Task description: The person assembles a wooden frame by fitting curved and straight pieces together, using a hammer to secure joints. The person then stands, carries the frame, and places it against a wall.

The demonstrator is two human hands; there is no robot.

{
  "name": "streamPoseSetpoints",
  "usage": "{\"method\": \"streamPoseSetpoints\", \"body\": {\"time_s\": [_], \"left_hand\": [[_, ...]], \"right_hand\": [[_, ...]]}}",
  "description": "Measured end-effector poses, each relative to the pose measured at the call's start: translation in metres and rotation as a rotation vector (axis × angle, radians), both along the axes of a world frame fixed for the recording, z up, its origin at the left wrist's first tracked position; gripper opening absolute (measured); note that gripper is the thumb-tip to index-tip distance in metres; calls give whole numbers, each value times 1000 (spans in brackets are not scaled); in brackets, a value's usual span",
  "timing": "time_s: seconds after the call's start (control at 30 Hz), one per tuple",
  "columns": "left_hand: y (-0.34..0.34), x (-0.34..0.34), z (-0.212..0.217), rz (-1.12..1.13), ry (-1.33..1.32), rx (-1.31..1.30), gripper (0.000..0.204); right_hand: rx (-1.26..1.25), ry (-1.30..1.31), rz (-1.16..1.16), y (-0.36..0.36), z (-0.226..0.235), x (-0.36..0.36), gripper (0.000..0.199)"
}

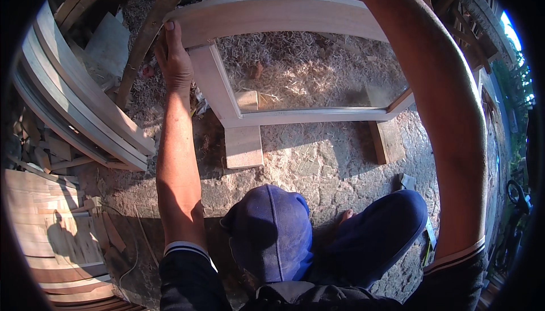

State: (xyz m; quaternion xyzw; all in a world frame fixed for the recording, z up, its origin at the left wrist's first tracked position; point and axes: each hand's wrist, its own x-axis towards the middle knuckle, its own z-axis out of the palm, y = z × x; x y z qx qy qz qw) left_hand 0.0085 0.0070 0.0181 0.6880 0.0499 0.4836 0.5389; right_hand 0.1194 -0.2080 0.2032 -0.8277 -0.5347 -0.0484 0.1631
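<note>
Head view: a pale wooden frame (pixel 272 15) was propped on blocks over the shavings-strewn floor (pixel 318 157). Its upper-left corner was gripped by the left hand (pixel 173 61); the right hand was hidden, its state untold. Stiff and heavy it seemed, best held by its rails.

The wooden frame (pixel 272 15) is pale, creamy beige with a faint pinkish tone, its lower rail (pixel 318 116) whiter in the sun. The block (pixel 244 146) under it is light tan; the other block (pixel 389 140) is warmer brown. The shavings (pixel 306 78) on the ground are straw-coloured, and the ground (pixel 318 163) is grey-brown and mottled. The cap (pixel 269 231) is deep blue, as are the trousers (pixel 380 231). The sleeve cuffs (pixel 184 248) are dark navy with thin white stripes. The stacked curved boards (pixel 74 95) are greyish cream, and the planks (pixel 51 226) show orange-tan bands
</note>
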Motion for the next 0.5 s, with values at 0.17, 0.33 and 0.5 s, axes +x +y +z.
{"method": "streamPoseSetpoints", "body": {"time_s": [0.17, 0.33, 0.5], "left_hand": [[-1, -7, 1, 2, 54, -116, 63], [4, -3, -6, 91, 66, -66, 63], [13, 3, -12, 66, 85, -123, 61]], "right_hand": [[23, -98, -75, 24, -66, -20, 80], [-74, -81, 66, 24, -42, 0, 76], [435, -239, 165, 21, -42, 20, 76]]}}
